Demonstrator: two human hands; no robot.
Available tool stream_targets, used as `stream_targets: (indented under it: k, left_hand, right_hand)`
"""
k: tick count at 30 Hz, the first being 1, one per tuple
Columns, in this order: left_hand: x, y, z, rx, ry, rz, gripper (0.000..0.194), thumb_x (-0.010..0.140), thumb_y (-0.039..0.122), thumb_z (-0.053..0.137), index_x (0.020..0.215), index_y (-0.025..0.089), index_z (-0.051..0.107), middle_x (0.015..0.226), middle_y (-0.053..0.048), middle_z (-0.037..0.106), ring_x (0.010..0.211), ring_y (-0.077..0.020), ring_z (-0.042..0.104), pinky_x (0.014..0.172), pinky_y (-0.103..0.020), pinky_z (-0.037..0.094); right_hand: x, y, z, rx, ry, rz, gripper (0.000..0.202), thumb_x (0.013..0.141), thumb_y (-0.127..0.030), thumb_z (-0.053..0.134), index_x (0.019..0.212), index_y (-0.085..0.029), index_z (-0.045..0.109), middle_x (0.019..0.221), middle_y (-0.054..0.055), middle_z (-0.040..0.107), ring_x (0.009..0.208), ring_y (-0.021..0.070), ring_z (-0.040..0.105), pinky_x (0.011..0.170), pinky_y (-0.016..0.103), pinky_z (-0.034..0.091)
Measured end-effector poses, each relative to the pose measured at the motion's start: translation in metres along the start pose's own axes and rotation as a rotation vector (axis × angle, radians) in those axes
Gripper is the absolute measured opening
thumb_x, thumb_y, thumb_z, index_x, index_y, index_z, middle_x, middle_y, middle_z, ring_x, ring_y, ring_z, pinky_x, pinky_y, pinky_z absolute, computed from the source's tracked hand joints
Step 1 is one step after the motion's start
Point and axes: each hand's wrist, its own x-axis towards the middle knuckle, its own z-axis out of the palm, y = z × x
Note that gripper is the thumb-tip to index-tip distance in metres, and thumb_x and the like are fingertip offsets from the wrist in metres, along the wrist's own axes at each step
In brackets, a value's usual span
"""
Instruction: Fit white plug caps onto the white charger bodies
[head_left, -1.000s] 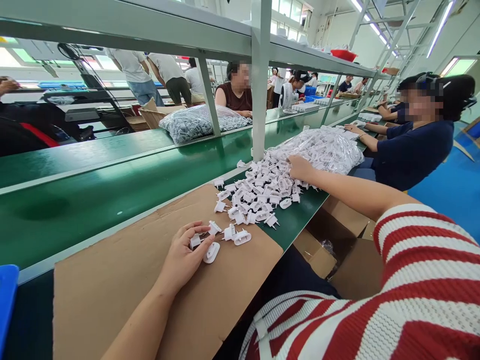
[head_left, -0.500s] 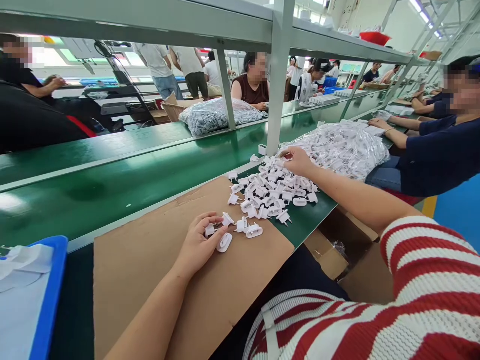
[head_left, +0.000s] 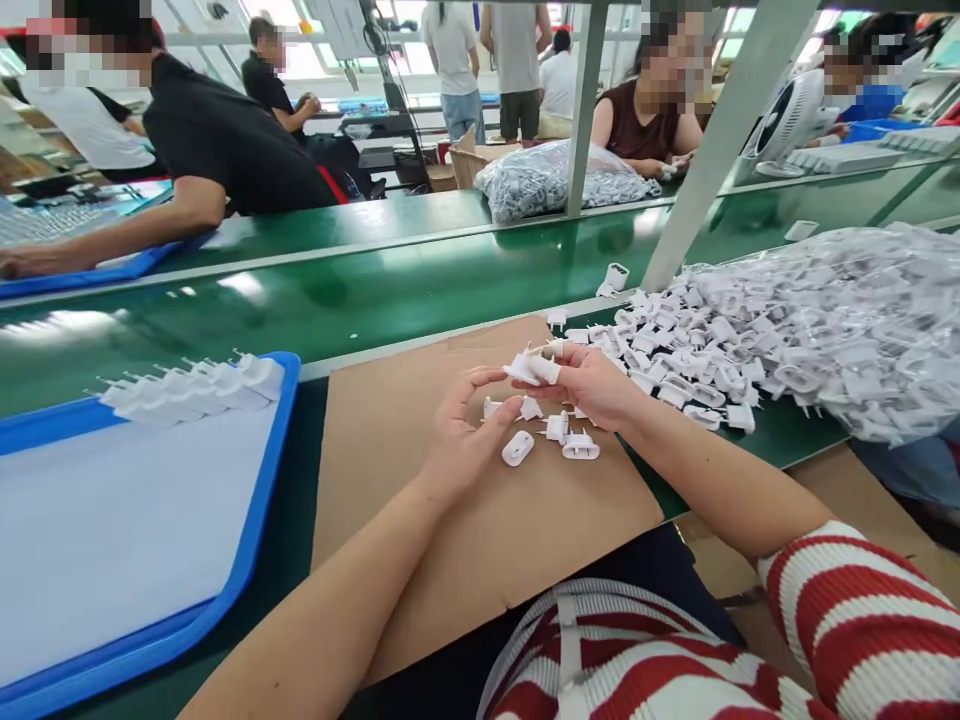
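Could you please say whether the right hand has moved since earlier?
Yes; the right hand has moved leftward, from the plug pile to over the cardboard.

White plug parts (head_left: 517, 449) stand out against plain brown cardboard (head_left: 405, 480) on a dark green surface (head_left: 806, 438), as I watch from afar through the head camera. At left, I see a bright blue tray (head_left: 247, 550) with a plain white lining (head_left: 120, 540). A glossy green strip (head_left: 405, 285) runs behind. Red and white stripes band the wearer's knit top (head_left: 862, 610); beyond, I make out 1 dark brown top (head_left: 637, 128) and 2 black shirts (head_left: 251, 165).
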Motion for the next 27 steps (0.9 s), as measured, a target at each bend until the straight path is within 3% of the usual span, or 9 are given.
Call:
stream_targets:
  k: [4, 7, 10, 13, 15, 18, 22, 27]
  left_hand:
    - [0.002, -0.005, 0.000, -0.024, -0.021, 0.024, 0.019, 0.095, 0.041, 0.067, 0.102, 0.023, 0.073, 0.118, -0.008, 0.072, 0.119, -0.0262, 0.065, 0.110, -0.043, 0.050]
    - [0.002, -0.014, -0.005, -0.007, 0.004, -0.066, 0.022, 0.097, 0.043, 0.065, 0.104, 0.023, 0.073, 0.120, -0.007, 0.071, 0.119, -0.0260, 0.064, 0.109, -0.042, 0.049]
    - [0.008, -0.026, -0.011, 0.061, 0.033, -0.160, 0.027, 0.097, 0.047, 0.064, 0.110, 0.025, 0.072, 0.126, -0.005, 0.071, 0.125, -0.0271, 0.062, 0.113, -0.042, 0.045]
    - [0.032, -0.037, -0.014, 0.198, 0.018, -0.161, 0.035, 0.096, 0.050, 0.063, 0.121, 0.027, 0.069, 0.133, -0.005, 0.067, 0.130, -0.0274, 0.058, 0.116, -0.043, 0.041]
    - [0.061, -0.042, -0.010, 0.296, -0.067, -0.125, 0.041, 0.095, 0.051, 0.062, 0.128, 0.027, 0.066, 0.139, -0.006, 0.064, 0.133, -0.0280, 0.055, 0.117, -0.045, 0.038]
    - [0.119, -0.049, 0.013, 0.345, -0.191, -0.148, 0.051, 0.093, 0.054, 0.063, 0.136, 0.024, 0.062, 0.148, -0.010, 0.058, 0.139, -0.0306, 0.049, 0.118, -0.046, 0.037]
    - [0.188, -0.066, 0.067, 0.345, -0.231, -0.197, 0.059, 0.091, 0.056, 0.068, 0.140, 0.023, 0.062, 0.152, -0.014, 0.054, 0.139, -0.0335, 0.049, 0.114, -0.046, 0.040]
    - [0.226, -0.078, 0.130, 0.384, -0.242, -0.179, 0.058, 0.087, 0.054, 0.072, 0.134, 0.019, 0.065, 0.136, -0.015, 0.065, 0.120, -0.0293, 0.061, 0.104, -0.041, 0.047]
  right_hand:
    - [-0.006, 0.002, -0.007, -0.121, 0.087, 0.042, 0.035, 0.075, -0.044, 0.087, 0.099, -0.024, 0.073, 0.102, 0.004, 0.078, 0.088, 0.0210, 0.077, 0.076, 0.032, 0.063]
    - [-0.009, 0.003, -0.014, -0.514, 0.173, -0.090, 0.022, 0.081, -0.035, 0.079, 0.099, -0.026, 0.071, 0.095, 0.003, 0.075, 0.083, 0.0198, 0.071, 0.068, 0.030, 0.056]
    - [-0.012, 0.003, -0.019, -0.928, 0.153, -0.237, 0.012, 0.084, -0.020, 0.067, 0.095, -0.024, 0.069, 0.095, 0.002, 0.071, 0.082, 0.0182, 0.064, 0.069, 0.030, 0.048]
    - [-0.016, 0.006, -0.018, -1.226, 0.127, -0.323, 0.016, 0.079, -0.008, 0.061, 0.087, -0.022, 0.062, 0.090, 0.003, 0.065, 0.086, 0.0200, 0.060, 0.068, 0.030, 0.041]
    - [-0.019, 0.008, -0.015, -1.337, 0.102, -0.387, 0.018, 0.078, -0.007, 0.059, 0.086, -0.022, 0.059, 0.089, 0.004, 0.064, 0.090, 0.0221, 0.058, 0.068, 0.031, 0.039]
    - [-0.024, 0.011, -0.009, -1.400, 0.035, -0.454, 0.018, 0.080, -0.008, 0.059, 0.090, -0.023, 0.058, 0.094, 0.006, 0.065, 0.092, 0.0236, 0.057, 0.068, 0.033, 0.039]
    - [-0.027, 0.010, -0.005, -1.450, -0.050, -0.469, 0.015, 0.079, -0.010, 0.058, 0.088, -0.022, 0.058, 0.093, 0.006, 0.065, 0.087, 0.0235, 0.056, 0.065, 0.034, 0.039]
    - [-0.024, 0.012, -0.006, -1.461, -0.086, -0.517, 0.010, 0.080, -0.015, 0.058, 0.088, -0.019, 0.061, 0.090, 0.007, 0.066, 0.084, 0.0234, 0.058, 0.062, 0.034, 0.041]
